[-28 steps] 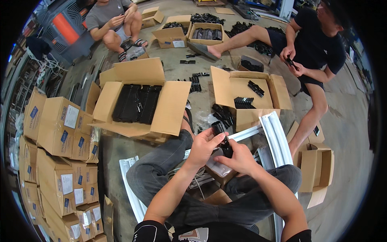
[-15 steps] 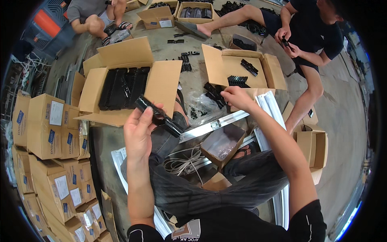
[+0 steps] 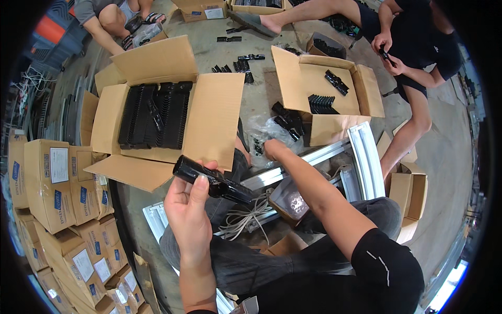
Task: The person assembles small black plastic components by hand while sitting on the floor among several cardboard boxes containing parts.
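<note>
Black clip (image 3: 212, 180): glossy, long | left hand (image 3: 189, 212) fingers pinching it | right hand (image 3: 272, 149) fingers unclear

Bare left hand (image 3: 189, 217) and forearm, nothing worn at the wrist. Bare right hand (image 3: 273, 148) too, forearm uncovered up to a short black sleeve (image 3: 389, 261) marked with two thin white dashes. Dark grey trousers (image 3: 246, 261) over both legs, creased at the knees. Black shirt at the near edge.
</note>
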### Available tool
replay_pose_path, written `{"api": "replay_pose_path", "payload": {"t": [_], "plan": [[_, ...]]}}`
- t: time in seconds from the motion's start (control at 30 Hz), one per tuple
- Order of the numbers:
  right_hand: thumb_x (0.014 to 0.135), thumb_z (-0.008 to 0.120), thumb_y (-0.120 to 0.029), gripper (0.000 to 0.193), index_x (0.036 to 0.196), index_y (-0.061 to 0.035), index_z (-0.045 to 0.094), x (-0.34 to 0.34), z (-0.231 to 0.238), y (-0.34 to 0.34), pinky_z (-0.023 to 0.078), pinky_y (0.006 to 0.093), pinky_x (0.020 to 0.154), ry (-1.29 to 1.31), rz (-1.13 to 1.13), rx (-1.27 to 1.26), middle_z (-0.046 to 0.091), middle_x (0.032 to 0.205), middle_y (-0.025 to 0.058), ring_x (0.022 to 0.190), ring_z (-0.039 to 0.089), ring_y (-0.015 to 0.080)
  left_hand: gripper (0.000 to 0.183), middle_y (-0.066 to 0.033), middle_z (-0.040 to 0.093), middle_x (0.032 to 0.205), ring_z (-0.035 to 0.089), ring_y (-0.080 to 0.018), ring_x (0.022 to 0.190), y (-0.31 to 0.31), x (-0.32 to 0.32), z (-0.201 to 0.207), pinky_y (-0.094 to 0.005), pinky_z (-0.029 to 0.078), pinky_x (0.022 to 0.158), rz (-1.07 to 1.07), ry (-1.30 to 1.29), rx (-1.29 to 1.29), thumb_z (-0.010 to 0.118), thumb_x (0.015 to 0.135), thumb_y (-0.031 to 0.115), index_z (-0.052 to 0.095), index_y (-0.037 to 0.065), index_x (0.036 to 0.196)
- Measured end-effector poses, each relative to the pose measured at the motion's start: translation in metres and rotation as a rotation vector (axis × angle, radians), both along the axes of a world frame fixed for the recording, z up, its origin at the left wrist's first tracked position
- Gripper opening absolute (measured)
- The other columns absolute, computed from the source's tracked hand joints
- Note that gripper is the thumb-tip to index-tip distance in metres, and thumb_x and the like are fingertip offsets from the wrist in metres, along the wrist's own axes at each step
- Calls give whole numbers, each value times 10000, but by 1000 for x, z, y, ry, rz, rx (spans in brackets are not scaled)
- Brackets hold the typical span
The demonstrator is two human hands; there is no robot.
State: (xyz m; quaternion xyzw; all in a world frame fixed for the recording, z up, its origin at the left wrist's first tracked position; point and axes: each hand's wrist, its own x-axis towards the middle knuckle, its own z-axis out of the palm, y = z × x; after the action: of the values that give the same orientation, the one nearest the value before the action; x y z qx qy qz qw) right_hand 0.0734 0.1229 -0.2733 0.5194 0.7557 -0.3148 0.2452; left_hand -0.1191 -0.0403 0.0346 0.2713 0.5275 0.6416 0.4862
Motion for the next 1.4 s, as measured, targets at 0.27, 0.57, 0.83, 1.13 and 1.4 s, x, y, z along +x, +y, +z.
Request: {"api": "replay_pose_path", "payload": {"t": [0.27,0.57,0.83,1.13,1.4], "plan": [[879,573,-127,251,1040,-83,761,-25,-23,0,558,417,890,-38,-137,188,709,1153,152,1074,689,304,285,-181,672,1132,660,-249,1036,6,3,4,-373,494,980,-3,-67,11,619,958,43,545,-63,1212],[874,557,-149,262,1012,-80,768,-20,-23,-2,554,417,891,-56,-309,195,723,1101,164,1046,700,315,296,-187,681,1108,674,-279,1016,5,2,2,-399,521,950,6,-32,-6,627,972,130,553,-38,1204],[834,599,-140,252,1010,-70,765,-16,-17,-3,551,415,898,-9,-351,223,719,1104,174,1055,693,323,259,-162,678,1112,670,-250,1008,1,-2,0,-372,525,934,-5,-53,41,598,978,86,552,-38,1201],[796,618,-215,293,970,-9,735,-15,42,-3,549,467,882,156,-419,308,709,1042,225,1005,682,395,279,-115,687,1110,664,-164,989,-6,0,-2,-312,521,908,-65,-14,39,615,981,112,572,-33,1215],[761,682,-90,127,838,7,653,45,171,-7,524,326,603,1030,-735,211,657,711,123,648,653,210,345,-187,676,1150,673,-292,1078,-5,19,-7,-397,538,951,-354,-213,215,651,965,183,568,-14,1236]]}}
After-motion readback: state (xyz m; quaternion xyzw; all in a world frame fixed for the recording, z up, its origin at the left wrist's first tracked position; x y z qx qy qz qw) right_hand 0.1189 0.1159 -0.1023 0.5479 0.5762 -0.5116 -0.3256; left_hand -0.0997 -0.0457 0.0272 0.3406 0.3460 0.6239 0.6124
